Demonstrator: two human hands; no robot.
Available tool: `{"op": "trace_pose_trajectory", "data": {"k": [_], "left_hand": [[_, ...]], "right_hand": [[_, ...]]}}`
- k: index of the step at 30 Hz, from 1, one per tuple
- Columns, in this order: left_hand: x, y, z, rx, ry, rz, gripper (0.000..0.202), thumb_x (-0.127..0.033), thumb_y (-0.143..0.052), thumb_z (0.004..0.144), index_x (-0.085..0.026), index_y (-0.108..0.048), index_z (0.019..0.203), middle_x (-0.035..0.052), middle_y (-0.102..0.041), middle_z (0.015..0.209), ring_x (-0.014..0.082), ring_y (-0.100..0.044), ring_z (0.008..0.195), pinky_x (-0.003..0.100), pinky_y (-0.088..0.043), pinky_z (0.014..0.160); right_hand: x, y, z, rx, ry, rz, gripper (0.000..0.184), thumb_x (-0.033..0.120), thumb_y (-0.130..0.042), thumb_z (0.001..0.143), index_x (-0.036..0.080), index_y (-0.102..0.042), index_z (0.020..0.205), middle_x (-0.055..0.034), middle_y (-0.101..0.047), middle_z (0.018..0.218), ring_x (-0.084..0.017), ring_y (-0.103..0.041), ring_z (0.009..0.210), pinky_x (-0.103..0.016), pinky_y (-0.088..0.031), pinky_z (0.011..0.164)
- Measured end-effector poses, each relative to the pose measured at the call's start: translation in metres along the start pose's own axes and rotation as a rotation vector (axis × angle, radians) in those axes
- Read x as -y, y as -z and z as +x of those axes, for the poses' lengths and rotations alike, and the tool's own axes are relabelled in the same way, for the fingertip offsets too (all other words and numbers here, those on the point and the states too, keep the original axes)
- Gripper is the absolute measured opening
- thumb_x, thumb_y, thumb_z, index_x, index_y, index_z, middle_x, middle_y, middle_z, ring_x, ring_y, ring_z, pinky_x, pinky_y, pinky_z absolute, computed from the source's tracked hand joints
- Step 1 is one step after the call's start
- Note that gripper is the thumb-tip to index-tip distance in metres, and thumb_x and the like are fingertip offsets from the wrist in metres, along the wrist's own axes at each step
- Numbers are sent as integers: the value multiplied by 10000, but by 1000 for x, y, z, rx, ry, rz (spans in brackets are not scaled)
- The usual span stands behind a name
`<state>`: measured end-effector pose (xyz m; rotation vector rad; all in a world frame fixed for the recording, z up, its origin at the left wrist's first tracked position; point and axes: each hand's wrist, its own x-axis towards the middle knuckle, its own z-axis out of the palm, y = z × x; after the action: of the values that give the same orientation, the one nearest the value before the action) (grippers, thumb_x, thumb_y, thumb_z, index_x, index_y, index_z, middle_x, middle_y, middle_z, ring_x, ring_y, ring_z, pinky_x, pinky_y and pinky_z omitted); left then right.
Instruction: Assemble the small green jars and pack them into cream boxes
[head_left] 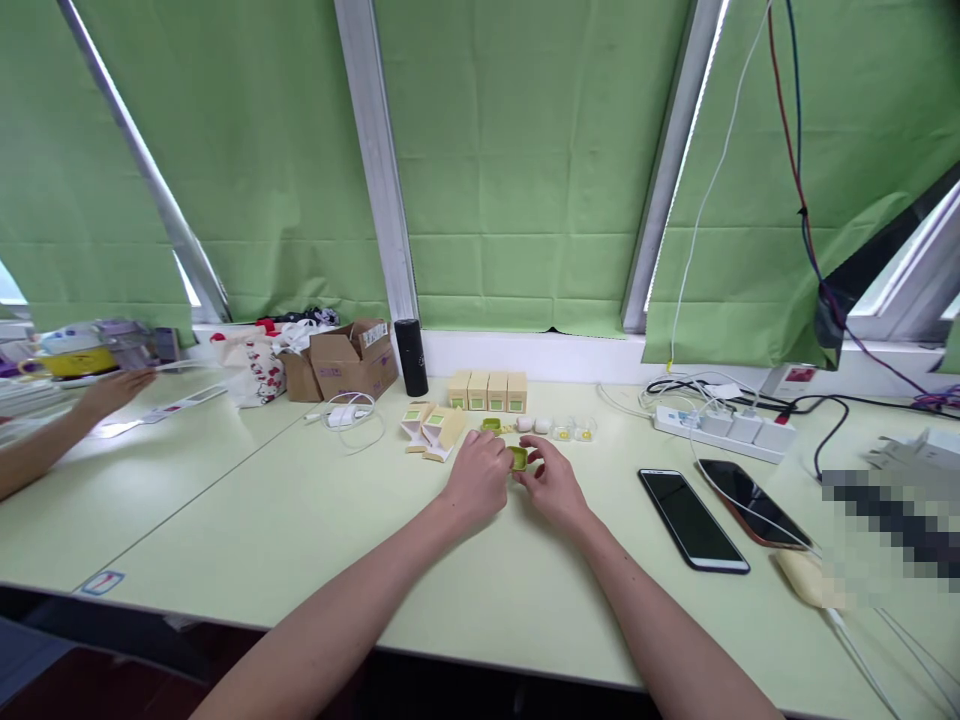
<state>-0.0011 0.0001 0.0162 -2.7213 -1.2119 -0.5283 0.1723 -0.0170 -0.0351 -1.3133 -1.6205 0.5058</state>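
Between my two hands, just above the table, is a small yellow-green square container (518,459). My right hand (553,483) grips its right side with thumb and fingers. My left hand (480,470) is closed at its left side; what its fingertips pinch is hidden. Just beyond lie another small green piece (491,425), two pale rounded pieces (533,425) and two clear round cups (574,429) with yellow centres. Opened cardboard packaging (433,430) lies to the left of my left hand. Several small tan boxes (487,391) stand in a row behind.
At the right are two phones (693,520), a power strip (720,434) with cables, and a cream computer mouse (810,578). A black cylinder (410,357), a cardboard box (352,360) and a white charger (346,414) are at the back left. Another person's hand (116,393) reaches in at far left.
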Motion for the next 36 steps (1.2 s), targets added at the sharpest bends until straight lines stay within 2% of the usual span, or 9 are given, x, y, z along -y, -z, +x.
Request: {"op": "trace_pose_trajectory", "data": {"k": [3, 6, 9, 11, 15, 21, 27, 31, 36], "left_hand": [[-1, -2, -6, -64, -34, -32, 260, -96, -500, 920, -223, -727, 933, 134, -687, 927, 309, -578, 1014, 484, -416, 878], [5, -2, -9, -191, -38, -104, 243, -136, -508, 939, -227, -707, 1045, 116, -709, 999, 303, -578, 1041, 481, -437, 900], [13, -2, -9, -321, -28, -192, 280, -152, -566, 901, -224, -659, 1155, 103, -707, 1112, 301, -571, 1101, 479, -461, 962], [17, -4, -9, -364, -33, -249, 350, -164, -604, 877, -217, -626, 1223, 110, -687, 1193, 307, -556, 1164, 482, -471, 1012], [20, -9, -9, -353, -43, -325, 427, -182, -634, 879, -213, -586, 1302, 124, -661, 1270, 317, -536, 1239, 497, -480, 1065], [19, -13, -10, -345, -70, -391, 424, -190, -639, 916, -234, -571, 1332, 122, -649, 1316, 311, -527, 1287, 511, -476, 1107], [21, -16, -9, -404, -93, -438, 378, -191, -633, 934, -241, -592, 1307, 121, -666, 1274, 314, -550, 1253, 522, -498, 1072], [23, -19, -8, -443, -127, -471, 393, -159, -642, 918, -241, -608, 1300, 121, -674, 1247, 321, -564, 1222, 537, -509, 1043], [24, -19, -7, -462, -106, -509, 389, -137, -659, 914, -239, -635, 1289, 108, -694, 1227, 303, -570, 1216, 505, -515, 1035]], "right_hand": [[3, 0, 1, -18, 22, 50, 406, 207, -664, 822, 216, -637, 1227, -89, -709, 1239, -206, -660, 981, -341, -574, 822], [7, 2, 2, -57, 37, 118, 391, 197, -652, 807, 218, -641, 1197, -93, -709, 1234, -213, -662, 1006, -347, -588, 848], [10, 5, 3, -99, 64, 186, 400, 189, -635, 797, 219, -639, 1196, -98, -696, 1241, -217, -663, 1041, -341, -591, 854], [12, 5, 2, -114, 85, 211, 394, 189, -633, 790, 223, -644, 1182, -99, -679, 1256, -218, -659, 1066, -336, -591, 857], [13, 6, 1, -137, 109, 229, 391, 174, -634, 767, 237, -654, 1153, -100, -612, 1310, -215, -649, 1110, -330, -596, 874], [12, 4, 1, -154, 119, 289, 400, 199, -660, 768, 240, -627, 1165, -88, -618, 1218, -220, -655, 1100, -340, -606, 879], [8, 0, 1, -182, 92, 374, 500, 246, -722, 775, 254, -581, 1254, -75, -663, 1162, -234, -666, 1090, -380, -611, 897], [7, -2, 3, -195, 94, 451, 481, 284, -775, 780, 263, -592, 1224, -68, -683, 1131, -240, -685, 1055, -395, -623, 865], [8, -3, 2, -185, 110, 460, 448, 348, -782, 834, 267, -580, 1226, -76, -690, 1153, -232, -708, 1015, -402, -625, 859]]}}
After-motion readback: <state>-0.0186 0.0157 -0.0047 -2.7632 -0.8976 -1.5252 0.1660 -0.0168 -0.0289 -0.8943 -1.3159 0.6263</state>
